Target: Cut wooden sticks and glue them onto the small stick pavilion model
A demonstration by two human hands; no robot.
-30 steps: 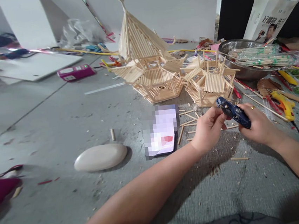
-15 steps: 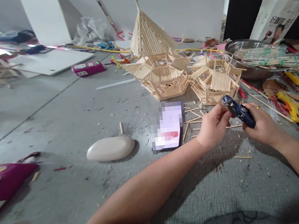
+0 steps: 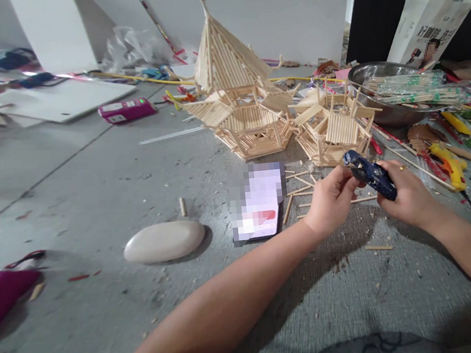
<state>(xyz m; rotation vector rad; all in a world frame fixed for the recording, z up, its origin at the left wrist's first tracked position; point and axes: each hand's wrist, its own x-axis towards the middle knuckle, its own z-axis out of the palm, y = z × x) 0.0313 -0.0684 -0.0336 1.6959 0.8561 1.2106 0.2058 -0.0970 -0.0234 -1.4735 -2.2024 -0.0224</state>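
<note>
My right hand (image 3: 406,196) is closed around a dark blue hand cutter (image 3: 380,180) with pale, crumbly specks on its body. The cutter's curved jaw points up and left, towards my left hand (image 3: 330,198). Fingers and thumb of that left hand are pinched together right at the dark blade; what they grip is hidden. Below and left of the hands lie several loose wooden sticks (image 3: 301,193) beside a phone (image 3: 263,201) with a lit, partly blurred screen. Just behind the hands stands a small stick-built model (image 3: 341,127).
A taller stick model with a pointed roof (image 3: 228,60) stands behind. To the right are a steel bowl (image 3: 383,118) of wrapped sticks and a yellow glue gun (image 3: 451,167). A smooth whitish oval object (image 3: 164,242) and a purple pouch-like object (image 3: 5,296) lie left.
The whole view has shifted slightly, so objects appear further left. Both hands keep their grips; a little more of the cutter's dark blade shows beside my left fingers.
</note>
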